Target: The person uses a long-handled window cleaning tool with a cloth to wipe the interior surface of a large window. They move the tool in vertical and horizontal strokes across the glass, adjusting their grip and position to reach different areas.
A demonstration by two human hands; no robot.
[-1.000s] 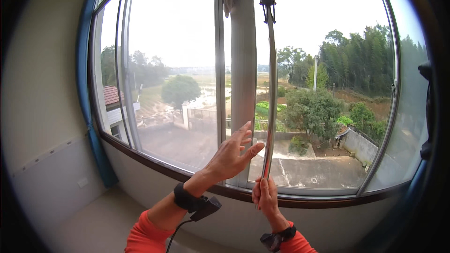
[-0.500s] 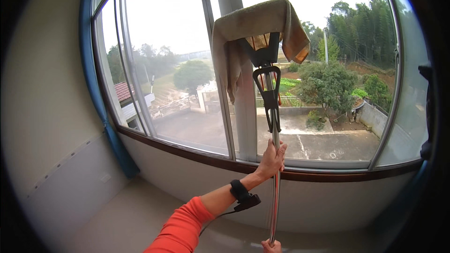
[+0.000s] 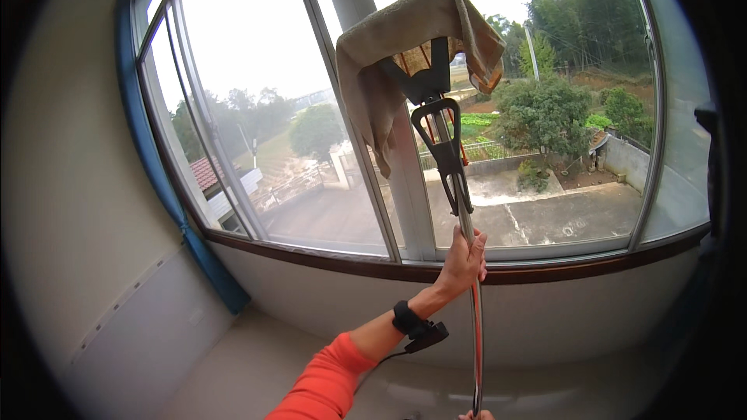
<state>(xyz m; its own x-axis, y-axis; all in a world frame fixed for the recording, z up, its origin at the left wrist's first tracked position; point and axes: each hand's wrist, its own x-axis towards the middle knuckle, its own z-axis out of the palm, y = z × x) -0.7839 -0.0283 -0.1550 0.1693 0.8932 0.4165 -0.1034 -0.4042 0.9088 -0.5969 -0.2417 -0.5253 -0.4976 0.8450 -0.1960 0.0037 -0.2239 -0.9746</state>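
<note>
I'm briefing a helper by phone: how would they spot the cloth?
Find the big window. In front of it rises a metal pole topped by a black head; the cloth drapes over that. Unlike the blue curtain at left, it is grey-brown with loose corners.

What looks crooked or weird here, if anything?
The cloth looks lopsided: it's draped over the mop head, but its left end hangs much lower than its right. The mop head is also raised in front of the window, which may seem odd. I see nothing spilled.
</note>
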